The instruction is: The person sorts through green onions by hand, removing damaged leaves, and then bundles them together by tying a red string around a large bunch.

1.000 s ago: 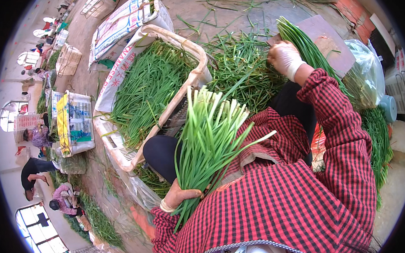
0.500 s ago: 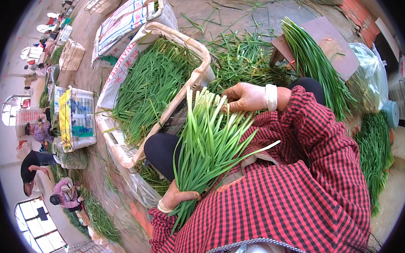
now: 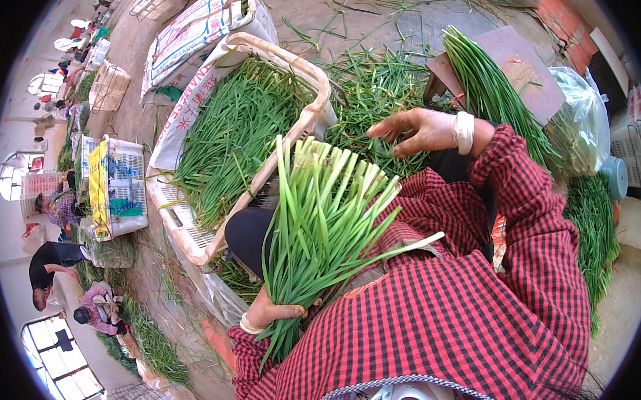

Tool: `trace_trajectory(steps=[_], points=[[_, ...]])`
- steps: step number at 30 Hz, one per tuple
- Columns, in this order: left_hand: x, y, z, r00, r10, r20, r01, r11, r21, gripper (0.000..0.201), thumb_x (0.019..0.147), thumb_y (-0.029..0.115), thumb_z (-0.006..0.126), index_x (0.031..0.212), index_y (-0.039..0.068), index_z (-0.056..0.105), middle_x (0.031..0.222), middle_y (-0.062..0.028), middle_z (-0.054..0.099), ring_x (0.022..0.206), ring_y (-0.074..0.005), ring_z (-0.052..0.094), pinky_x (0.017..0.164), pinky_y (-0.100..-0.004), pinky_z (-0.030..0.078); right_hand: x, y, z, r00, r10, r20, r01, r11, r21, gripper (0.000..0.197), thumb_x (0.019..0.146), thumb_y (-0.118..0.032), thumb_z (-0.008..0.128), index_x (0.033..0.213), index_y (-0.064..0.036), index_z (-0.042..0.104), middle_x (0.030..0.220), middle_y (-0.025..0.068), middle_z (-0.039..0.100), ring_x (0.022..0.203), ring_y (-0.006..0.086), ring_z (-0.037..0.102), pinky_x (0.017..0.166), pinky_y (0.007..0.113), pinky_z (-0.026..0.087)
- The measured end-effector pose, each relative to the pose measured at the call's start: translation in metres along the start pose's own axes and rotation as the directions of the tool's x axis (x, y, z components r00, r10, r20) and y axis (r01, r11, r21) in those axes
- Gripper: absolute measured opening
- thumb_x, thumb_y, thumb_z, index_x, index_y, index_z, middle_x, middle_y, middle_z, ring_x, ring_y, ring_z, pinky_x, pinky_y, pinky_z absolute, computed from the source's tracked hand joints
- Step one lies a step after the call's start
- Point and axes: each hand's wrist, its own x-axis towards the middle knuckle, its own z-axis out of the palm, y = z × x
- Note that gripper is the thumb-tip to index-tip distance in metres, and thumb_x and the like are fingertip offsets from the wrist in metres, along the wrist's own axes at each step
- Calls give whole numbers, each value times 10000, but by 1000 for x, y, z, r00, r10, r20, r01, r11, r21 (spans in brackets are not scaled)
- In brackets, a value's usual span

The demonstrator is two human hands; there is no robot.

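My left hand [image 3: 274, 313] is wrapped round the leafy lower end of a bunch of garlic chives [image 3: 328, 207], which lies over my lap with its pale cut ends fanned toward the far side. One stalk sticks out to the right of the others. Up and to the right of the pale ends, my right hand [image 3: 425, 131] hovers with its fingers apart and nothing in them. Just beyond the bunch stands a white plastic crate [image 3: 311, 75] full of loose garlic chives [image 3: 238, 125]. Both wrists wear pale bands.
A tied bundle of chives [image 3: 498, 92] rests on a small board [image 3: 526, 73] at the right. Loose green trimmings [image 3: 376, 90] cover the floor beyond my knees. Chives [image 3: 590, 238] lie far right, near a plastic bag [image 3: 582, 124]. People work at the left.
My right hand has let go of the bunch's pale ends and moved right, its fingers spreading. The bunch has shifted slightly left with my left hand still around it.
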Motion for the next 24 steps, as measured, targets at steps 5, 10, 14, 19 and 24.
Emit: trace_trajectory(steps=[5,10,14,19,24], points=[[6,2,6,998,45,46,-46,999,21,713,751,2,799,1386,5,475,1189,-96,663,1021,-181,641,960,-344,481,13,-23,47,923,-160,349,-24,883,469,344,969,-177,668,1267,-8,641,1144,58,713,1019,128,655,916,308,531],[4,26,15,978,111,-175,-112,994,4,541,770,28,777,1270,-18,576,1086,-104,713,944,-185,678,863,-321,534,32,35,45,944,12,-329,141,888,438,367,927,-155,677,1267,-27,623,1118,56,707,1043,154,646,922,317,513],[30,49,21,844,303,-443,-270,953,138,462,778,23,751,1218,-21,617,1046,-89,729,903,-159,688,853,-306,542,36,45,94,999,-30,-36,46,776,629,828,899,-55,717,1569,-123,235,1526,192,408,1253,303,561,1070,446,458],[106,83,44,538,737,-408,-254,603,756,651,790,167,748,1351,-26,479,1069,-155,708,882,-285,707,821,-378,558,73,-65,108,842,-528,-113,491,662,567,1001,889,-305,775,1579,-49,96,1575,139,293,1433,246,307,1139,397,350],[146,109,90,580,798,-163,8,195,981,1118,802,438,744,1555,-27,61,1314,-254,567,1149,-387,614,892,-434,529,79,-90,93,857,-208,-470,460,720,520,598,855,-273,785,1351,-49,539,1214,39,624,1116,152,563,983,309,452]])
